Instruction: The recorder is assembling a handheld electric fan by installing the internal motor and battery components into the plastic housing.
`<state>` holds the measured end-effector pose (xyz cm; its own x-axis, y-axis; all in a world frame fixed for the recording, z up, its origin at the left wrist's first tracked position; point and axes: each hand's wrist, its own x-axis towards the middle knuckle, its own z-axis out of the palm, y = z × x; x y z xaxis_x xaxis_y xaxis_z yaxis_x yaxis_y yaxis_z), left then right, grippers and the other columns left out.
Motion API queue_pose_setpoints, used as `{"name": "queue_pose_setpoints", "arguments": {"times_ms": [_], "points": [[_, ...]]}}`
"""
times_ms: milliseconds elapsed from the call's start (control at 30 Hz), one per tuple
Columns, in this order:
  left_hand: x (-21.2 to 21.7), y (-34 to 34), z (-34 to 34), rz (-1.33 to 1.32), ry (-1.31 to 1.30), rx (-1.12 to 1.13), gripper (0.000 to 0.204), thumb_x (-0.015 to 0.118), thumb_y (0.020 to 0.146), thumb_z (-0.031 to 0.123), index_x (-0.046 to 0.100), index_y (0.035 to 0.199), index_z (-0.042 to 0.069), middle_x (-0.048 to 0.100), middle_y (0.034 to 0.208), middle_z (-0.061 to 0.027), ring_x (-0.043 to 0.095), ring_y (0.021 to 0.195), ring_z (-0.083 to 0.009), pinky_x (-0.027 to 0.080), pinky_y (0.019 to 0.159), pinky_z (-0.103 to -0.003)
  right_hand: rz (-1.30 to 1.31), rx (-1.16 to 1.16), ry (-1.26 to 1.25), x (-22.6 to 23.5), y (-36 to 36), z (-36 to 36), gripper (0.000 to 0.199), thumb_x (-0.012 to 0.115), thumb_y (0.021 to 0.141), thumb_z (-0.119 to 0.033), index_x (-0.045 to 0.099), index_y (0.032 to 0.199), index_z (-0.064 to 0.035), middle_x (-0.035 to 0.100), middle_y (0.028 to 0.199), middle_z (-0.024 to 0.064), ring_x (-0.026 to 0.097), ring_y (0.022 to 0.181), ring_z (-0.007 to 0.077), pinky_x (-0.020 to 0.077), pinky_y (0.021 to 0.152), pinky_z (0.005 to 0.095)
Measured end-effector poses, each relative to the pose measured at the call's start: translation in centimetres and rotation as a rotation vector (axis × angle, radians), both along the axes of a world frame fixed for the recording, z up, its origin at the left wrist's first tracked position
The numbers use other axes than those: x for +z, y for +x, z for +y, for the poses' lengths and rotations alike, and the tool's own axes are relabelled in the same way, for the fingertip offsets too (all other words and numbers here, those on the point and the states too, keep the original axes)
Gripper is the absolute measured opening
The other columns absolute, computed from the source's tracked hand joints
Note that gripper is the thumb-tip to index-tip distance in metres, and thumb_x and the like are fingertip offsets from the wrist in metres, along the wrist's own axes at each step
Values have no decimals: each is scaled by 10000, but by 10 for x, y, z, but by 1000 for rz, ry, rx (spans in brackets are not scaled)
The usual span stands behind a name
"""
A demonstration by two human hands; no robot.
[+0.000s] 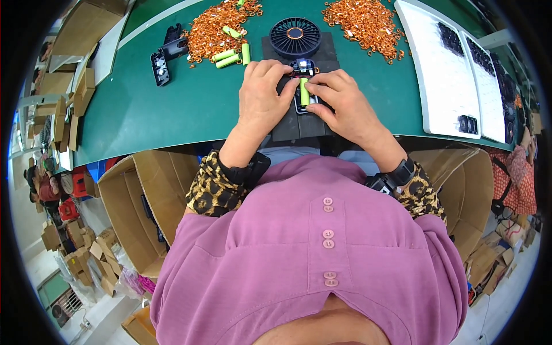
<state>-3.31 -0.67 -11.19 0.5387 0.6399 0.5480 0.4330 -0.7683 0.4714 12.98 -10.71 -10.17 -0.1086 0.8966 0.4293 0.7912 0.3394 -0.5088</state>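
A black round fan (295, 37) lies on a dark mat (329, 54), its grille facing up and its opened handle (303, 69) pointing toward me. Wires or a small board show inside the handle. My left hand (261, 92) grips the handle's side near the fan head with bent fingers. Between the thumb and fingers of my right hand (347, 103) is a light green cylindrical battery (305, 92), over the lower part of the handle. Whether the battery rests fully in the handle, I cannot tell.
Several loose green batteries (228, 60) lie left of the mat. Orange small parts form a left heap (215, 29) and a right heap (368, 26). Black casings (160, 66) sit at the left. A white foam tray (443, 86) holds black parts at right. Cardboard boxes (135, 201) flank me.
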Motion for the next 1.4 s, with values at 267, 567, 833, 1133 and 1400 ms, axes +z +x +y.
{"name": "queue_pose_setpoints", "arguments": {"times_ms": [267, 567, 833, 1133, 1400], "points": [[0, 0, -1, 0, -2, -8, 221, 741, 725, 137, 650, 919, 83, 615, 931, -67, 552, 919, -281, 482, 770, -377, 42, -70, -7, 9, -5, 1, 434, 769, 720, -228, 625, 1092, -57, 626, 1014, 93, 555, 975, 279, 443, 870, 389], [12, -12, -6, -93, -25, -248, 193, 720, 728, 49, 690, 912, 96, 578, 998, -75, 565, 904, -236, 480, 739, -341, 377, -51, -42, -1, -1, -3, 362, 620, 813, -36, 573, 1172, -50, 666, 1011, 94, 582, 954, 290, 461, 858, 400], [33, -10, -15, 222, 61, -431, 272, 761, 699, 149, 653, 941, 89, 563, 1077, -72, 543, 971, -270, 447, 813, -381, 416, -91, -19, -8, 2, -5, 425, 522, 846, 26, 505, 1258, -74, 682, 978, 89, 587, 955, 302, 472, 849, 391], [39, -9, -13, 0, -247, -368, 175, 714, 757, 59, 626, 908, 52, 609, 952, -86, 636, 774, -228, 535, 657, -320, 352, -98, 34, -7, 4, -6, 458, 623, 803, 22, 542, 1246, -62, 657, 1030, 97, 618, 978, 227, 504, 820, 315], [47, 10, -20, -131, -189, -374, 180, 735, 744, 40, 646, 900, 49, 625, 853, -67, 646, 733, -197, 525, 624, -277, 392, -98, 159, -3, -5, 5, 321, 696, 750, -19, 635, 1062, -63, 612, 980, 103, 614, 920, 264, 516, 764, 346]]}}
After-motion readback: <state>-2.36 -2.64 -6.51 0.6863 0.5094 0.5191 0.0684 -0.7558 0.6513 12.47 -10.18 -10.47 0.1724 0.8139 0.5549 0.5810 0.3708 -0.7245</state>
